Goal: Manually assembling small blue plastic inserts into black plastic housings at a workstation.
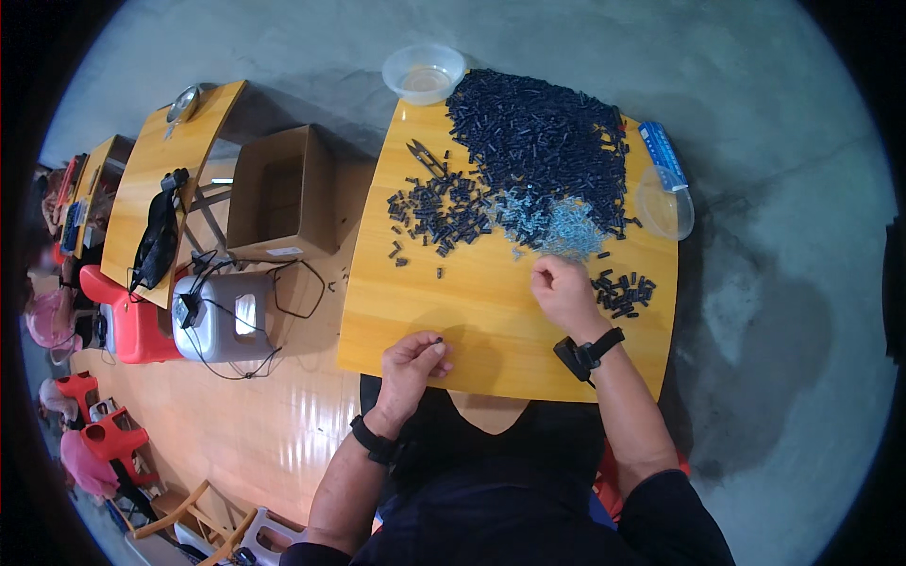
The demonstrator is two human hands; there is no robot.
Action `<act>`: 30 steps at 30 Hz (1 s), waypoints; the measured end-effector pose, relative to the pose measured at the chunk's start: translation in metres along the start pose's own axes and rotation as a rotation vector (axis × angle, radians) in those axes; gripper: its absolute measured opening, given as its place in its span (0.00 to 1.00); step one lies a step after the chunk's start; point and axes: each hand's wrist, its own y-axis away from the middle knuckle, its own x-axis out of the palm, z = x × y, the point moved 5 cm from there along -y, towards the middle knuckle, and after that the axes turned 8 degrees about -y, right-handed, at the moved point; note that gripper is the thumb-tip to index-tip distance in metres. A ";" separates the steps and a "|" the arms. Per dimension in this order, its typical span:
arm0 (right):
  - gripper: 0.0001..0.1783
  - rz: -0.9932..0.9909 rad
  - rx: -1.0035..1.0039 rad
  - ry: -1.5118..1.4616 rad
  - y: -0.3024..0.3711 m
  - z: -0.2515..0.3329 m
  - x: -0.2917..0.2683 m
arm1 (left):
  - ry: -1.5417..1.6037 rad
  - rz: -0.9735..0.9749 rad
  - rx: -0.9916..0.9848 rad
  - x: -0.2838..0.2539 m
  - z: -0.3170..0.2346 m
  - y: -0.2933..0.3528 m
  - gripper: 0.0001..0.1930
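My left hand [411, 366] is closed over the table's near edge, its thumb and fingertips pinching a small black cylindrical piece [439, 341]. My right hand [563, 285] is curled with fingers pressed together at the near side of a heap of small silvery screw-like pieces [557, 222]; whatever it grips is hidden. Beyond that heap lies a large mound of short black cylindrical pieces [538, 132]. A looser group of black pieces [439, 215] spreads to the left, and a smaller cluster [625, 294] lies just right of my right hand.
Small black scissors [427, 158] lie on the yellow wooden table [377, 311]. Clear plastic bowls stand at its far left corner [424, 75] and right edge [664, 204], beside a blue box [662, 154]. Left are a cardboard box [280, 193], a grey stool [222, 319] and cables.
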 end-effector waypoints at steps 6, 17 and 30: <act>0.03 -0.030 0.310 -0.670 0.020 0.005 0.012 | 0.073 0.057 0.182 0.009 -0.017 0.013 0.07; 0.05 0.108 0.391 -0.981 0.053 0.090 0.008 | 0.101 0.154 0.334 0.028 -0.070 0.056 0.09; 0.05 0.239 0.175 -0.961 0.082 0.141 0.006 | 0.043 0.200 0.383 0.035 -0.075 0.078 0.07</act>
